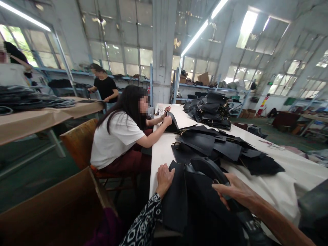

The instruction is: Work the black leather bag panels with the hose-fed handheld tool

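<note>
My left hand [165,177] lies flat with stretched fingers near the table edge, touching a long black sheet piece [176,201] that looks like leather. In my right hand [235,191] is a black curved hose handle [207,167], much like a vacuum cleaner's. My fingers are wrapped round its grip, and its front end points left over the black pieces. A dark hose section runs down from it toward the bottom edge. Beyond both hands spreads a loose heap of black sheet pieces [212,143] with some yellowish threads along their edges.
Left across the white table [256,184] sits a co-worker [120,133] in a white shirt, handling a black piece. Farther back stands a tall black pile [210,109]. Scissors [271,145] lie at the right. An open cardboard box [56,205] stands at lower left, beside a wooden chair [79,143].
</note>
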